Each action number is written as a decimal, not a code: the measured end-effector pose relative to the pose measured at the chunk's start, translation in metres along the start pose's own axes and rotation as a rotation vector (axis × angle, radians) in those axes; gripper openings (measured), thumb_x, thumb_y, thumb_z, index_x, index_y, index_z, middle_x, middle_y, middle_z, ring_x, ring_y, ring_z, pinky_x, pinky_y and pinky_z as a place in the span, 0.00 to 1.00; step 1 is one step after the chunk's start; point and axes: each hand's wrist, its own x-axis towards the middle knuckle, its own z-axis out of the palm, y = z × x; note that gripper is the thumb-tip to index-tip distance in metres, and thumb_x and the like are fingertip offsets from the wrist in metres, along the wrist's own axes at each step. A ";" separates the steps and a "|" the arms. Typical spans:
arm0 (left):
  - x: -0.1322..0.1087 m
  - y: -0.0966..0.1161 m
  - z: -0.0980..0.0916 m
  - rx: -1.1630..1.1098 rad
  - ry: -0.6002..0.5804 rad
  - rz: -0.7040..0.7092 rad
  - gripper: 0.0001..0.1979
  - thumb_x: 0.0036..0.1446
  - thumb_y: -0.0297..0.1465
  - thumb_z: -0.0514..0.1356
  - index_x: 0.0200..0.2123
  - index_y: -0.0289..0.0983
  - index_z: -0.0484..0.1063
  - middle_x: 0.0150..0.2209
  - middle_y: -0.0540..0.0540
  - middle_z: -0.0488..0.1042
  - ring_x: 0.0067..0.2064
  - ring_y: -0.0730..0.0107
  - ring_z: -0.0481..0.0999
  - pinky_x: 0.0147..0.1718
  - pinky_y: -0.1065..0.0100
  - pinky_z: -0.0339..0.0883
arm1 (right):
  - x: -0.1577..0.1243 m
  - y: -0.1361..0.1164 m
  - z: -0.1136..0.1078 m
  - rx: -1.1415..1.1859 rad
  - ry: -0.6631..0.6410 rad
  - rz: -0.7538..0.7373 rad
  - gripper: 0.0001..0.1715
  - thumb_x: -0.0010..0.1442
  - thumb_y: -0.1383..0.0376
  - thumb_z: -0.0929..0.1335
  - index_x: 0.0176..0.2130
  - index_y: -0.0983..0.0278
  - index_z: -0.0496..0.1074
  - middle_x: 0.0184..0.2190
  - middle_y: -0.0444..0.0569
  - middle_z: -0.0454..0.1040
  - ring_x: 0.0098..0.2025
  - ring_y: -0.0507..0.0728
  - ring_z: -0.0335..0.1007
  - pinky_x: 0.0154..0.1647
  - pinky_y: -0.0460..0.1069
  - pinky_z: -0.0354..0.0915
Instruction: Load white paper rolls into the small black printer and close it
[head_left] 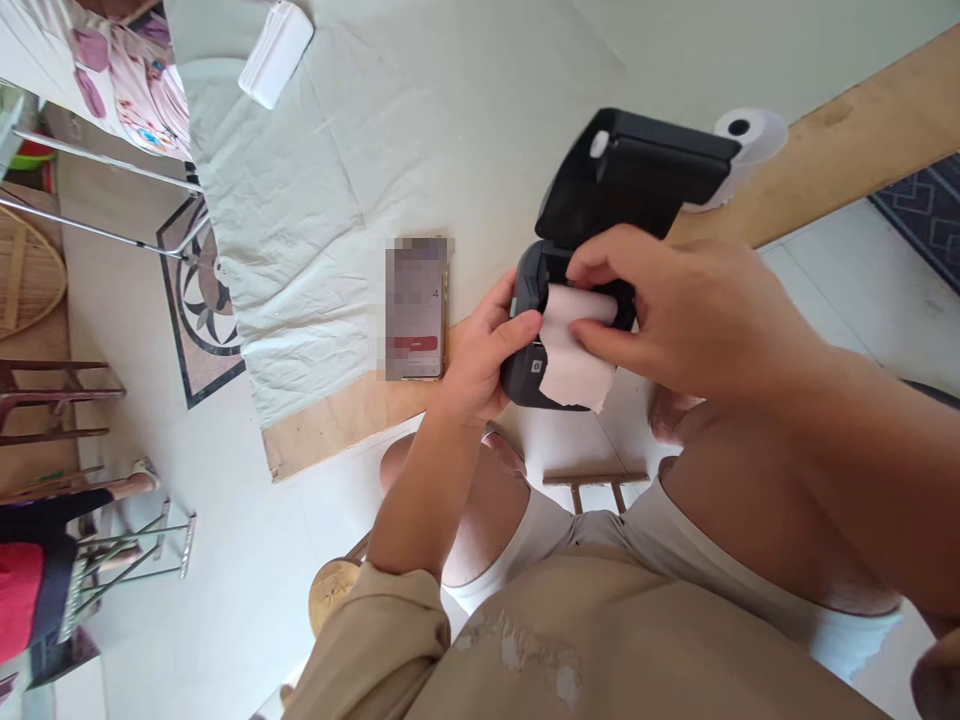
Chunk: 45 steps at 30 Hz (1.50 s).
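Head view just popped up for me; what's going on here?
The left hand grips a black handheld device, its lid open. The right hand has a paper roll between thumb and finger at the open bay, its ragged end hanging out. A phone and second roll are on the table.

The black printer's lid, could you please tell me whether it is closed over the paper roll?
No, the lid stands swung open from the printer, leaving the paper roll exposed.
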 end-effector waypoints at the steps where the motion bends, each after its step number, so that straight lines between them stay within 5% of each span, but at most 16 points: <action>1: 0.001 -0.001 0.000 -0.021 0.002 0.017 0.22 0.57 0.43 0.72 0.52 0.41 0.77 0.48 0.47 0.84 0.53 0.54 0.85 0.37 0.69 0.79 | 0.001 0.000 -0.005 0.142 -0.038 0.043 0.17 0.54 0.61 0.73 0.45 0.58 0.72 0.28 0.41 0.74 0.22 0.47 0.58 0.22 0.46 0.50; 5: 0.004 -0.002 0.002 -0.095 0.038 0.072 0.14 0.60 0.43 0.70 0.43 0.40 0.79 0.39 0.49 0.84 0.53 0.53 0.85 0.42 0.65 0.82 | 0.010 0.007 -0.021 0.691 0.005 0.265 0.20 0.56 0.60 0.72 0.49 0.54 0.69 0.32 0.41 0.76 0.24 0.50 0.63 0.21 0.48 0.60; 9: 0.005 -0.003 0.002 -0.135 0.092 0.052 0.14 0.60 0.44 0.69 0.41 0.40 0.80 0.39 0.48 0.84 0.58 0.47 0.83 0.48 0.58 0.83 | 0.023 0.019 -0.019 0.905 0.198 0.403 0.08 0.59 0.59 0.71 0.37 0.56 0.69 0.29 0.46 0.68 0.27 0.52 0.63 0.22 0.50 0.59; 13: 0.004 -0.004 0.000 -0.174 0.120 0.053 0.13 0.61 0.43 0.68 0.40 0.39 0.80 0.41 0.46 0.85 0.62 0.45 0.80 0.54 0.55 0.81 | 0.025 0.024 -0.007 0.760 0.339 0.395 0.12 0.53 0.66 0.74 0.33 0.59 0.67 0.30 0.45 0.69 0.28 0.51 0.67 0.24 0.49 0.62; 16: 0.003 -0.005 -0.002 -0.187 0.115 0.058 0.12 0.62 0.42 0.67 0.41 0.39 0.80 0.43 0.44 0.85 0.64 0.46 0.78 0.56 0.55 0.80 | 0.021 0.024 -0.001 0.521 0.325 0.394 0.15 0.52 0.67 0.75 0.34 0.59 0.65 0.30 0.44 0.69 0.27 0.51 0.68 0.24 0.49 0.61; 21: 0.004 -0.007 -0.001 -0.189 0.176 0.088 0.13 0.62 0.42 0.64 0.41 0.40 0.81 0.43 0.46 0.85 0.66 0.46 0.76 0.55 0.53 0.80 | 0.012 0.027 -0.006 0.232 0.268 0.323 0.25 0.56 0.68 0.75 0.51 0.56 0.68 0.49 0.45 0.73 0.29 0.47 0.64 0.33 0.49 0.66; 26: 0.004 -0.006 0.000 -0.182 0.213 0.099 0.11 0.64 0.40 0.63 0.40 0.40 0.81 0.41 0.47 0.85 0.66 0.49 0.76 0.56 0.55 0.80 | 0.007 0.038 -0.004 -0.002 0.218 0.214 0.31 0.54 0.76 0.68 0.54 0.54 0.69 0.41 0.45 0.71 0.30 0.49 0.61 0.32 0.50 0.64; 32: 0.004 -0.003 0.003 -0.210 0.188 0.107 0.10 0.62 0.39 0.64 0.36 0.40 0.80 0.42 0.48 0.85 0.67 0.50 0.76 0.61 0.55 0.77 | 0.013 0.051 0.018 -0.146 -0.075 0.115 0.36 0.53 0.72 0.67 0.61 0.59 0.64 0.42 0.50 0.76 0.45 0.63 0.76 0.43 0.59 0.72; 35: 0.002 -0.003 0.004 -0.196 0.218 0.086 0.10 0.62 0.39 0.64 0.37 0.39 0.79 0.44 0.46 0.85 0.68 0.50 0.74 0.62 0.56 0.76 | 0.009 0.049 0.011 -0.072 -0.046 0.052 0.44 0.55 0.70 0.67 0.68 0.60 0.58 0.53 0.55 0.77 0.55 0.66 0.77 0.50 0.63 0.75; 37: 0.001 -0.003 0.004 -0.196 0.228 0.074 0.10 0.63 0.39 0.63 0.38 0.39 0.80 0.45 0.46 0.85 0.69 0.50 0.73 0.62 0.56 0.76 | 0.004 0.048 -0.003 -0.049 0.068 0.003 0.40 0.57 0.67 0.68 0.68 0.60 0.62 0.60 0.56 0.74 0.61 0.67 0.75 0.57 0.64 0.74; 41: -0.001 -0.002 0.005 -0.183 0.245 0.065 0.10 0.64 0.39 0.62 0.40 0.40 0.80 0.47 0.46 0.85 0.68 0.50 0.74 0.60 0.57 0.77 | 0.004 0.054 -0.024 -0.142 0.506 0.336 0.28 0.62 0.45 0.68 0.57 0.50 0.76 0.59 0.38 0.76 0.64 0.68 0.70 0.60 0.71 0.60; 43: -0.001 -0.001 0.005 -0.182 0.219 0.050 0.10 0.64 0.39 0.63 0.40 0.40 0.80 0.47 0.45 0.85 0.68 0.50 0.75 0.60 0.57 0.77 | 0.012 0.062 -0.026 -0.205 0.422 0.451 0.34 0.63 0.44 0.69 0.63 0.51 0.71 0.66 0.43 0.70 0.70 0.72 0.63 0.64 0.73 0.56; 45: 0.000 -0.002 0.004 -0.186 0.182 0.049 0.10 0.63 0.39 0.64 0.40 0.40 0.80 0.47 0.45 0.85 0.67 0.49 0.76 0.58 0.57 0.79 | 0.022 0.072 -0.022 -0.256 0.194 0.506 0.37 0.64 0.54 0.72 0.67 0.59 0.67 0.68 0.59 0.64 0.71 0.72 0.62 0.67 0.71 0.60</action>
